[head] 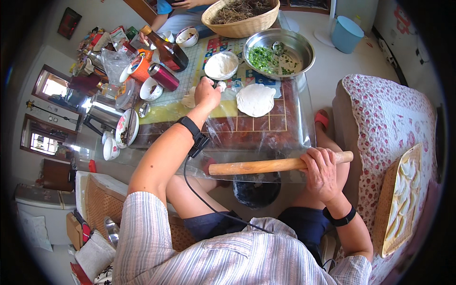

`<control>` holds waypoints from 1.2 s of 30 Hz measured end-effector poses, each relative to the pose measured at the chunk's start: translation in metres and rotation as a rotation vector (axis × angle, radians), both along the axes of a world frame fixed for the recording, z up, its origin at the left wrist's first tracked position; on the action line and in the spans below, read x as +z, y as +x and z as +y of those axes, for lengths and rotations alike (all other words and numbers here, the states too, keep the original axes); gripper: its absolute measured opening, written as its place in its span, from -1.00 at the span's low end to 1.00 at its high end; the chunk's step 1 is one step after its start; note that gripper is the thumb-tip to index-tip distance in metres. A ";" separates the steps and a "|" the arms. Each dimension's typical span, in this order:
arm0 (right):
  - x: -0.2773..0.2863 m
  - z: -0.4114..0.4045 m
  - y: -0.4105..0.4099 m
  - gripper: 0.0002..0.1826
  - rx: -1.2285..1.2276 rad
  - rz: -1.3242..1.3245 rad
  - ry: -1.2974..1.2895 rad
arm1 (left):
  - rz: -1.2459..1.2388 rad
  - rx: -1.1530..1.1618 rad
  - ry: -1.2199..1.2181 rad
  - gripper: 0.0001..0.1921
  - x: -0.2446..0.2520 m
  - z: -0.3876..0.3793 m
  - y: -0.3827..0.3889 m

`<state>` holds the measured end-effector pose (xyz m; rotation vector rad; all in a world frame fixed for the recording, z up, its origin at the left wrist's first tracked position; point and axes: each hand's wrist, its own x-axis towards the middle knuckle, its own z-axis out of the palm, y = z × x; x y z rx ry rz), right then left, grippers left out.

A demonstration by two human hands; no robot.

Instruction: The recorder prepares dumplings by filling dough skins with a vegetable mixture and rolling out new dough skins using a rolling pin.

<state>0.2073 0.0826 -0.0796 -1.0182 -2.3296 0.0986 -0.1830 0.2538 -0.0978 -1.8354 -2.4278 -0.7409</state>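
Note:
My right hand (320, 174) is closed around the right part of a wooden rolling pin (256, 166), which lies across the near edge of the table. My left hand (207, 93) reaches over the table with its fingers bent down, just below a white bowl of flour (221, 66); what it grips, if anything, is hidden. A small dough lump (221, 86) shows at its right side, and more dough (189, 98) lies at its left. To the right, a flat round dough sheet (255, 100) rests on the plastic-covered table (263, 137).
Behind the dough stand a steel basin (308, 58) with chopped greens and a spoon, and a wicker basket (242, 30). A brown glass bottle (167, 50), a purple flask (163, 77) and bowls crowd the left. Dumplings lie in a woven tray (384, 221) at right. Another person sits opposite.

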 end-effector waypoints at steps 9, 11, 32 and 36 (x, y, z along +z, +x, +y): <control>-0.017 0.003 -0.009 -0.57 0.066 0.053 -0.043 | -0.277 -0.077 -0.046 -0.77 0.009 -0.019 -0.023; -0.015 0.001 -0.009 -0.57 0.040 0.053 -0.048 | -0.272 -0.110 -0.071 -0.81 0.024 -0.040 -0.028; -0.032 0.000 -0.013 -0.64 0.005 -0.106 0.035 | -1.521 0.405 -0.489 -0.58 -0.156 -0.358 -0.235; -0.029 -0.003 -0.011 -0.63 -0.019 -0.142 0.051 | -1.512 0.350 -0.552 -0.53 -0.134 -0.347 -0.224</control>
